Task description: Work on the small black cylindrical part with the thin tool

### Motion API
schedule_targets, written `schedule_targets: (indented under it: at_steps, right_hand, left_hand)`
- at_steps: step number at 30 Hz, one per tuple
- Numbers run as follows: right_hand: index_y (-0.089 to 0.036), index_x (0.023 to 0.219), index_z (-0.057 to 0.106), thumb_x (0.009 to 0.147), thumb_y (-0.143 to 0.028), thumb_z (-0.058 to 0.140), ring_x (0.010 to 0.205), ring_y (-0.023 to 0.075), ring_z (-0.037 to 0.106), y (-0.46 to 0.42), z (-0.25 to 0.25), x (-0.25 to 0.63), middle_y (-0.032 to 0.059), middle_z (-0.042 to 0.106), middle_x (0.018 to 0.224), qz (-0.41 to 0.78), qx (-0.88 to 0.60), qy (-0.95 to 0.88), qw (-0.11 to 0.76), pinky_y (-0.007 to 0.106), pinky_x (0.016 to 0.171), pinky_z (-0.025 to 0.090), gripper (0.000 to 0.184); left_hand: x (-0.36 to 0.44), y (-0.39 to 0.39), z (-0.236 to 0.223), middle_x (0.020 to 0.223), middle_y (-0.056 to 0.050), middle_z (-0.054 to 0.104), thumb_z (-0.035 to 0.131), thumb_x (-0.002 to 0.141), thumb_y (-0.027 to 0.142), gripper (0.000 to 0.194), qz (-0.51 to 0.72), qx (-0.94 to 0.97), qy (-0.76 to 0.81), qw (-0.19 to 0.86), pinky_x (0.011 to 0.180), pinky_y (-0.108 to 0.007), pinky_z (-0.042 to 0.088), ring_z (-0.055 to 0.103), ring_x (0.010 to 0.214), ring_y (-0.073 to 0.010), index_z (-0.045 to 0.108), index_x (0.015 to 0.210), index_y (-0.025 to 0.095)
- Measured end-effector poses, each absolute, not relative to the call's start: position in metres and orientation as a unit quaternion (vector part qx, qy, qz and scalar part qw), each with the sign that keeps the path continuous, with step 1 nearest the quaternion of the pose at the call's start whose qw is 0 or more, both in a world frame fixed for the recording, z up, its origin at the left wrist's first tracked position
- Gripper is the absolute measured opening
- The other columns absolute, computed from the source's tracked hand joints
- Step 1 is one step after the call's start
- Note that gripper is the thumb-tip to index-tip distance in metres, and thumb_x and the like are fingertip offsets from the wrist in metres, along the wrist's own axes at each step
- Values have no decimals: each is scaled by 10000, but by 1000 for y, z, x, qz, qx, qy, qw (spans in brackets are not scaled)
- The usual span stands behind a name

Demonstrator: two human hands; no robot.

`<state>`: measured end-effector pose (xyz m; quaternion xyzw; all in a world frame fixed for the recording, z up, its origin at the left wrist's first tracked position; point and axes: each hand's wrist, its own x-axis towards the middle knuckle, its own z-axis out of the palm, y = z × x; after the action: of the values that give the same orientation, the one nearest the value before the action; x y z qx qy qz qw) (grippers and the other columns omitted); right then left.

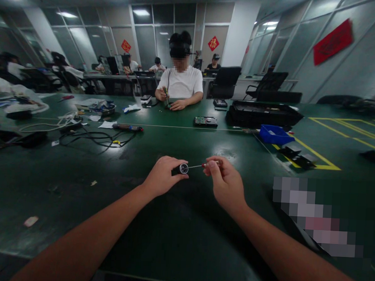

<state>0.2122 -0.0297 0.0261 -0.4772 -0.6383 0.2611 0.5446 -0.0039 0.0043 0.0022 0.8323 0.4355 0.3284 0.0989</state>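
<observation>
My left hand point(165, 175) is closed around a small black cylinder point(183, 169) with a pale ring at its open end, which faces me. In my right hand point(225, 178) is a screwdriver point(204, 165) with a reddish, partly clear handle, pinched between thumb and fingers. The thin metal shaft points left, and its tip meets the cylinder's round end. Whether the tip is inside or only at the rim, I cannot tell. Both hands are raised above the green table point(176, 240).
Across the table a person point(181, 83) in a white shirt works with a screwdriver. A hard drive point(205, 121), a long black case point(264, 114) and a blue bin point(275, 134) stand ahead. Cables point(96, 138) lie left; a blurred-out object point(312, 218) lies right.
</observation>
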Motion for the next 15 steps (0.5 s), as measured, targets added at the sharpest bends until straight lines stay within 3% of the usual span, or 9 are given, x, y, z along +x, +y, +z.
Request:
schedule_targets:
  at_steps: [7, 12, 15]
  right_hand:
    - [-216, 739, 682, 882, -454, 689, 575, 162, 633, -35, 31, 218, 17, 709, 670, 113, -515, -692, 493, 287, 546, 436, 277]
    - [-207, 1078, 659, 980, -331, 550, 753, 181, 709, -35, 29, 219, 51, 759, 904, 138, -442, -748, 475, 305, 680, 515, 193]
    - [-212, 1049, 657, 996, -308, 515, 793, 185, 703, -35, 30, 219, 49, 742, 910, 152, -421, -765, 463, 320, 725, 517, 179]
  left_hand:
    - [-4, 4, 1, 1117, -36, 750, 791, 846, 363, 386, 331, 831, 435, 97, 955, -434, 472, 660, 1045, -248, 694, 1203, 250]
    - [-6, 5, 2, 1111, -38, 752, 796, 842, 349, 377, 327, 833, 437, 92, 944, -432, 472, 659, 1047, -247, 697, 1189, 238]
    - [-6, 5, 3, 1103, -36, 754, 800, 839, 336, 371, 328, 831, 439, 91, 933, -429, 474, 660, 1032, -243, 699, 1182, 234]
